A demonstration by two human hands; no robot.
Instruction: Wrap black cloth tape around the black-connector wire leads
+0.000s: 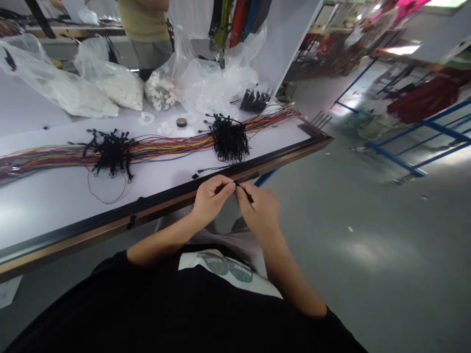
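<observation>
head-worn | faces forward, steeply down | near, above fingers [225, 190] and workbench [66, 201] | single view

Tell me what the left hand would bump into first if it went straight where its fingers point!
The left hand would probably meet the right hand first, just past the small dark piece between their fingertips. The exact gap is hard to judge.

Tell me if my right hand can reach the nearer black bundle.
Probably yes: the bundle lies just past the table edge, nothing tall between, though your right hand seems to pinch a small dark piece.
</observation>
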